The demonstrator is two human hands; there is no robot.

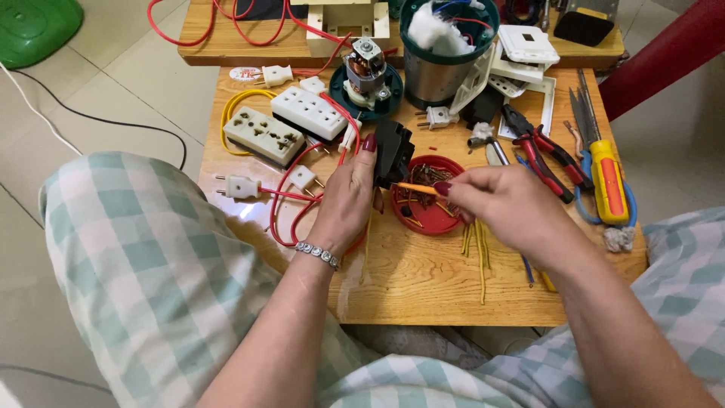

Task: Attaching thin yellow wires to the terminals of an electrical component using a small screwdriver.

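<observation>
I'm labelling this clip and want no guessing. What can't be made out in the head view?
- Black part in the left hand: its near side is hidden by the fingers.
- Tip of the orange tool held by the right hand: lost against the part.
- Contents of the red dish: too small to identify.
- Steel jar: top cut off by the frame edge.

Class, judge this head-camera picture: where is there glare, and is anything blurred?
Head view: a bright glare patch lies on the wooden table near the white plug; the left hand, right hand and black part look sharp; lighting is even, shadows soft.
</observation>
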